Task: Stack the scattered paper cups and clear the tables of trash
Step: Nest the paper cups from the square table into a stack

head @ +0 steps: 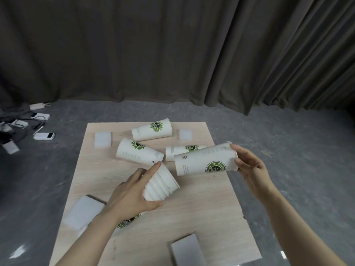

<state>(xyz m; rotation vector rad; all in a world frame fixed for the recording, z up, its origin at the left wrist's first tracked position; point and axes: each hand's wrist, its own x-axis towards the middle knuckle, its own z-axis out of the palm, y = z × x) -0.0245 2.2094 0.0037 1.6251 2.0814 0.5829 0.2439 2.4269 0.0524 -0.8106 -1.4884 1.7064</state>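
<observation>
Between the 2 hands, over the pale wood-grain table point(192, 208), the stacking step is in hand: the left hand point(132, 192) holds a nested stack of cups point(161, 186), fingers and thumb curled round its ribbed run of rolled rims, mouth turned toward the right. The right hand point(247, 166) pinches a single paper cup point(205, 162) at its wide rim, fingertips clamped on the lip, the narrow base pointing at the stack's open mouth but still apart from it. I judge the next move calls for lining the base up with that mouth and sliding it in straight; thin waxed paper would crumple if forced askew. Beyond the left fingertips lie 3 loose cups on their sides: a near cup point(138, 152), a far cup point(151, 129), and a half-hidden cup point(182, 150) behind the held one. All are smooth, white, tapered, with green round logos. White rectangular foam-like pads point(102, 139) lie scattered around.
</observation>
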